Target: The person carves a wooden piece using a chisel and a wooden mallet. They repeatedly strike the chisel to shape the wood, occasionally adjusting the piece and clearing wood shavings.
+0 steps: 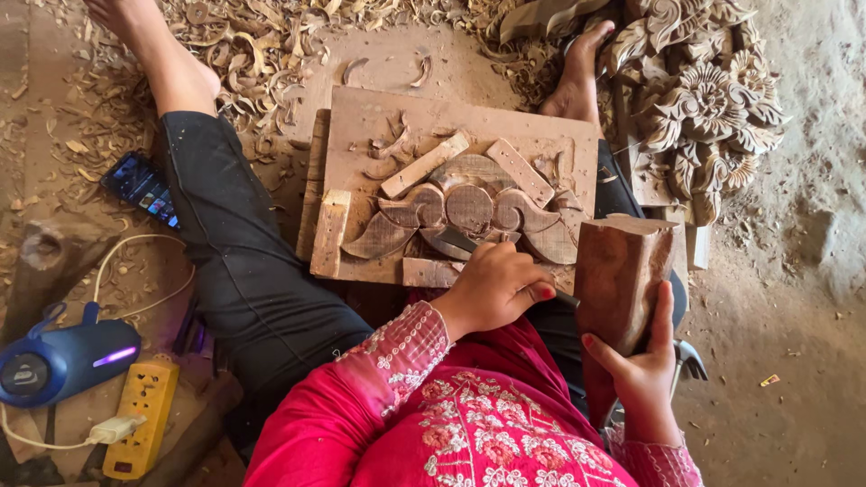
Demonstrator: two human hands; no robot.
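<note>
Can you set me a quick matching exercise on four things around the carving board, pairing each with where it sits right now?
Things:
1. steel carving chisel
2. block-shaped wooden mallet
3. yellow plastic power strip
4. dark smartphone with lit screen

Places:
A. held upright in the right hand
B. on the floor at lower left, beside the blue speaker
C. gripped in the left hand, tip on the carved wooden panel
D. on the wood shavings left of the dark trouser leg

Pairs: 1-C, 2-A, 3-B, 4-D
</note>
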